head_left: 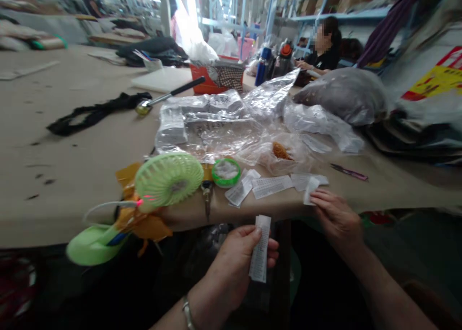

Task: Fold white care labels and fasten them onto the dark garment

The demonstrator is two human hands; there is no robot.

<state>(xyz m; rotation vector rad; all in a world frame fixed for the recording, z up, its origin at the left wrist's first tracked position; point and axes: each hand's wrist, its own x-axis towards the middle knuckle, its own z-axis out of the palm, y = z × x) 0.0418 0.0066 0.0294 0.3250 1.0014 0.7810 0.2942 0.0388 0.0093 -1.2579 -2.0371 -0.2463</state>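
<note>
Between thumb and fingers, my left hand grips a narrow stack of printed labels, in front of the table's edge. My right hand pinches a small white label just above the tabletop. Under and beside it lie more printed labels: one pile at the right, a middle pile, and a left pile that fans out a little. A green round dish with white stuff in it stands left of these piles.
A green fan is fixed at the table edge on the left. Thread snips lie at the right. Behind the labels spread clear plastic bags. A long-handled metal tool rests farther back. A co-worker sits across.
</note>
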